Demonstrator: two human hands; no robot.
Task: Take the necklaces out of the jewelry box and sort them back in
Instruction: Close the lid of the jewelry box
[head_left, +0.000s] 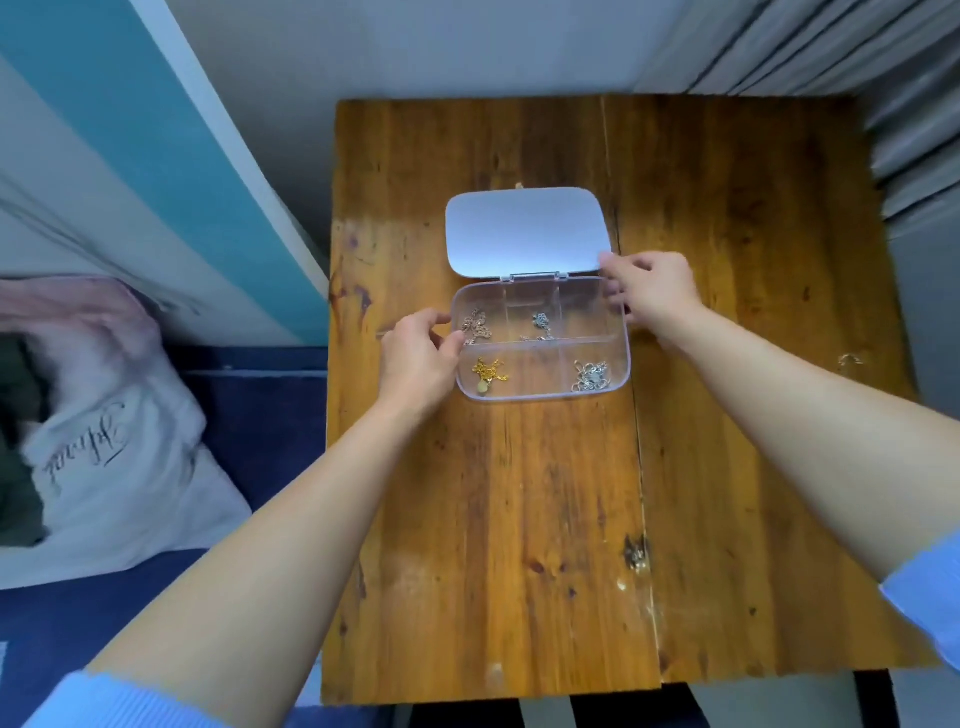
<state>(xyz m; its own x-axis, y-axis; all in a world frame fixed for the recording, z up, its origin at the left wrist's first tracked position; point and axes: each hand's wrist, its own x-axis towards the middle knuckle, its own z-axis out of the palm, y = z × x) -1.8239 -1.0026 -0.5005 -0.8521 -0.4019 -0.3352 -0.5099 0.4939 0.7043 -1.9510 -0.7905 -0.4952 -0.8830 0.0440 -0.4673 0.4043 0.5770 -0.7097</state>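
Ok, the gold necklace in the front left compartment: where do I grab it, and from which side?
Come straight down from above, since the jewelry box walls block any sideways approach. Pinch the bunched chain of the gold necklace at its heaped middle, not the pale pendant lying near the front wall. The left hand rests against that side of the box, so the right hand probably has the clearer path.

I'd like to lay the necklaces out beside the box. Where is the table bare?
The widest bare wood lies between the box and the near table edge, between the forearms. Another strip runs right of the right hand. It is crowded at the box's sides, where the left hand and right hand sit, and behind, under the open lid.
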